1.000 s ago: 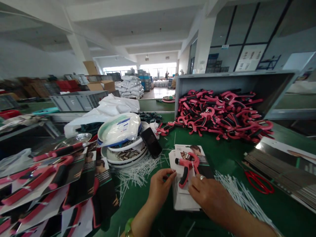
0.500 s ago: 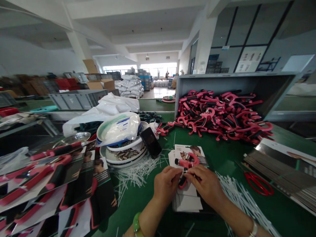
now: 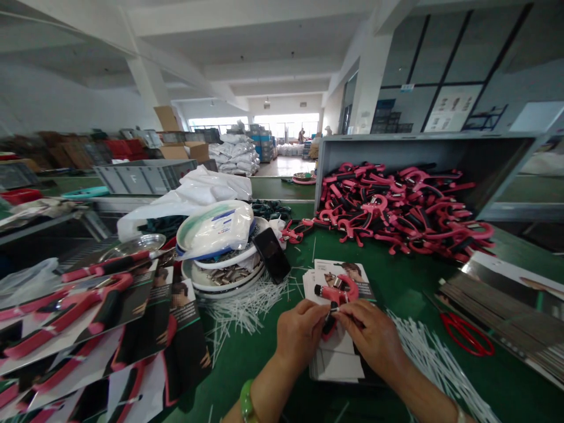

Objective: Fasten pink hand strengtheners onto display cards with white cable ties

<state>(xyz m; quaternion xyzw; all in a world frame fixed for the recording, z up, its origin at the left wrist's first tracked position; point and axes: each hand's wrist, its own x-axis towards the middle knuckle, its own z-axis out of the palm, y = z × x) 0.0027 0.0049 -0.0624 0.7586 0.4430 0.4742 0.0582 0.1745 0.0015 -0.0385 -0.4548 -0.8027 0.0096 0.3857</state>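
Over a stack of printed cards (image 3: 337,361) lies a pink-and-black hand tool (image 3: 351,286) with a C-shaped head. My left hand (image 3: 299,330) and my right hand (image 3: 374,330) meet at the tool's near end. Fingertips of both are pinched together around a small dark and silver piece (image 3: 333,306), which I cannot make out clearly. The fingers hide part of the tool. White plastic ties (image 3: 436,358) lie in a loose bundle to the right of my right hand, and another heap of ties (image 3: 240,311) spreads to the left.
A grey crate (image 3: 423,141) lies on its side, spilling many similar pink tools (image 3: 396,205). Red-handled scissors (image 3: 467,333) and stacked cards (image 3: 497,311) are at right. Plates of metal parts (image 3: 224,288), a phone (image 3: 271,254) and carded tools (image 3: 106,299) occupy the left.
The view has shifted slightly, moving everything a little to the right. Both hands stay at the tool, still pinching; the piece between the fingertips looks darker than before.
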